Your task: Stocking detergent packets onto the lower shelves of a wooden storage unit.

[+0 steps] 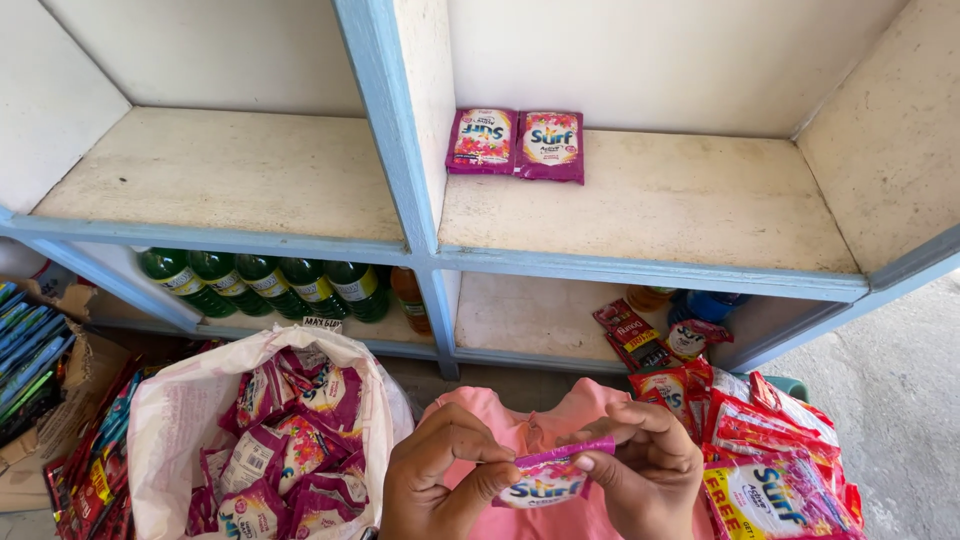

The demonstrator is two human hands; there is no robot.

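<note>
Both my hands hold one small pink and purple sachet (pixel 548 478) at the bottom of the view, over my pink shirt. My left hand (pixel 440 480) pinches its left end and my right hand (pixel 650 465) pinches its right end. Two matching sachets (pixel 516 145) lie side by side at the back left of the upper right shelf compartment (pixel 680 215). To the left of my hands, a white plastic bag (pixel 180 420) stands open, filled with several of the same sachets.
A pile of red and pink sachet strips (pixel 760 450) lies at the right. Green bottles (pixel 260 282) line the lower left shelf, with an orange bottle (pixel 410 298) beside them. A cardboard box of packets (pixel 30 370) sits at the far left.
</note>
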